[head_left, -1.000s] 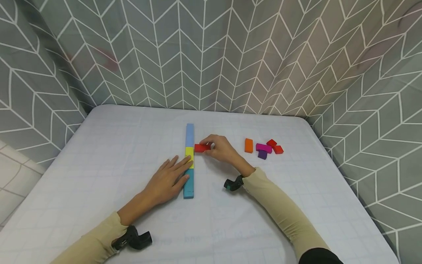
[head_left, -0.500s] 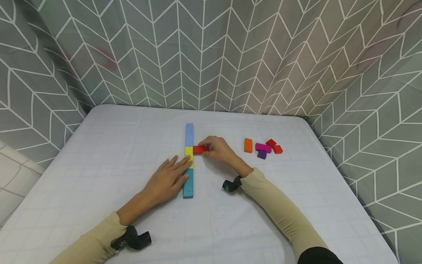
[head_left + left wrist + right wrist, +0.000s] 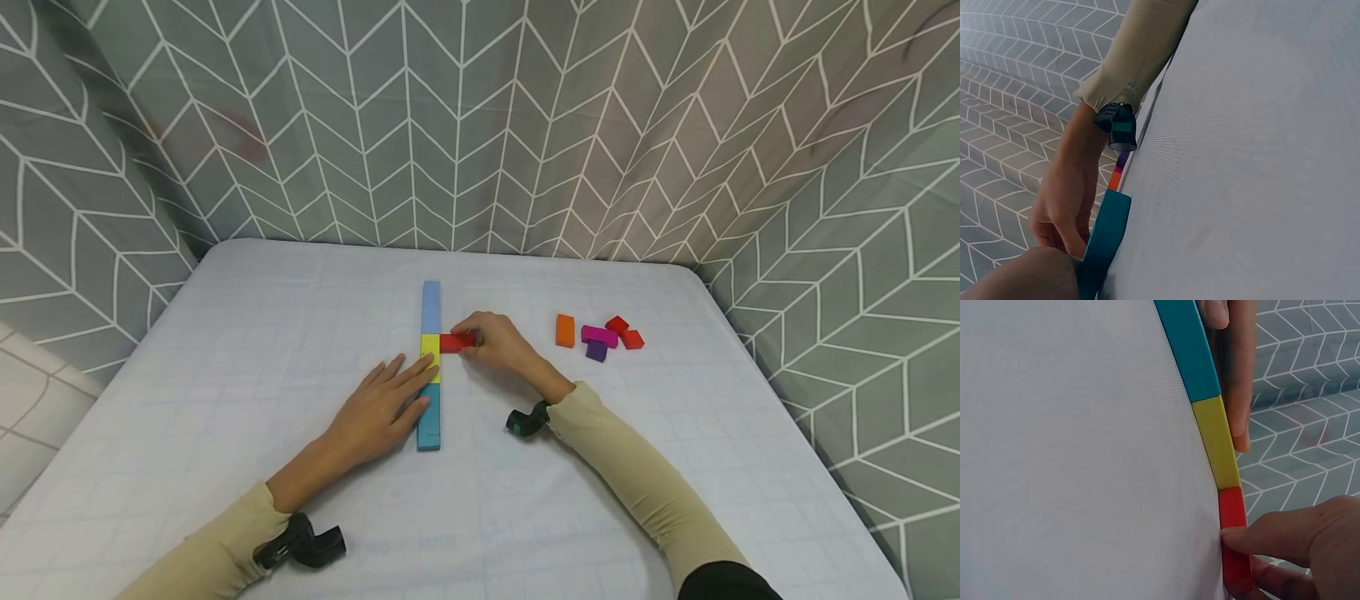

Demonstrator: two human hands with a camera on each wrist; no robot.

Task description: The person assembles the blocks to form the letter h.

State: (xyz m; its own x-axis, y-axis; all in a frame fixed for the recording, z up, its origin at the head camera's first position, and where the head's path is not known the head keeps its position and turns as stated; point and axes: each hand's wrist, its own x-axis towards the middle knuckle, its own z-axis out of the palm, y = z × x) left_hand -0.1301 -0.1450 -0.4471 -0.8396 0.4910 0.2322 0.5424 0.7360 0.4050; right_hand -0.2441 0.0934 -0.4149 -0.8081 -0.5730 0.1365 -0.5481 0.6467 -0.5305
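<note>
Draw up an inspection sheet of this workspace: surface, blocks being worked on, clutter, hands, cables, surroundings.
Surface: table covered in white, with faint lines and print.
Job's things: light blue block, yellow block and teal block in a straight row; red block set crosswise against the yellow one.
Clutter: orange block apart; bunched pieces in magenta, purple and red beside it.
Hands: left hand rests over the yellow and teal blocks; right hand pinches the red block.
Cables: nothing seen.
Surroundings: grey curtain with white zigzag lines; black devices at both wrists.
</note>
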